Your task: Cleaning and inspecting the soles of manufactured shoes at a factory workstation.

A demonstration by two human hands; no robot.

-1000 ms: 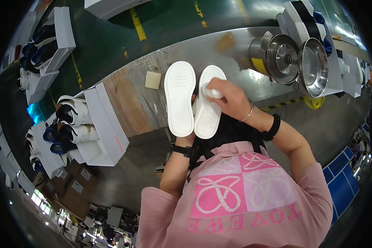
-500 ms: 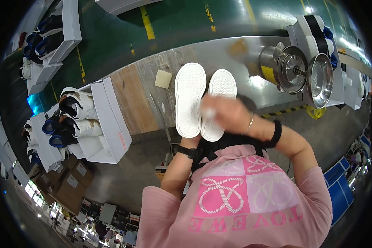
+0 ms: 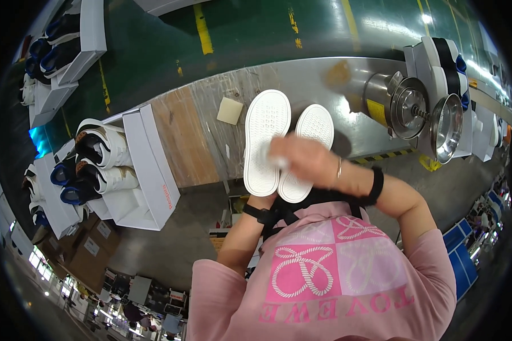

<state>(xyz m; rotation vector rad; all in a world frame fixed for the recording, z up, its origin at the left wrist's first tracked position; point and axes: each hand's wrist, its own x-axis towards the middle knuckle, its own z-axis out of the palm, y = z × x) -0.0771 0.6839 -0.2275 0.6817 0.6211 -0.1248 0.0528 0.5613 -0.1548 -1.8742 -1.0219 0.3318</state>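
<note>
Two white shoes are held side by side with their soles up: the left shoe [image 3: 265, 133] and the right shoe [image 3: 313, 128]. My left hand [image 3: 262, 202] grips them from below and is mostly hidden behind their heels; a black band circles that wrist. My right hand [image 3: 304, 162], blurred by motion, lies across the lower half of both soles. Its fingers pinch a small white pad [image 3: 274, 160] against the left shoe's sole. That wrist has a thin bracelet and a black band.
A grey and wood workbench [image 3: 182, 142] lies beneath the shoes, with a beige square pad [image 3: 229, 111] on it. Open white boxes with shoes [image 3: 105, 165] stand at left. A metal machine with round discs [image 3: 421, 111] is at right. Cardboard boxes [image 3: 88, 250] sit lower left.
My right hand has slid with the white pad from the upper part of the right sole down and left onto the left sole. The shoes stay in my left hand.
</note>
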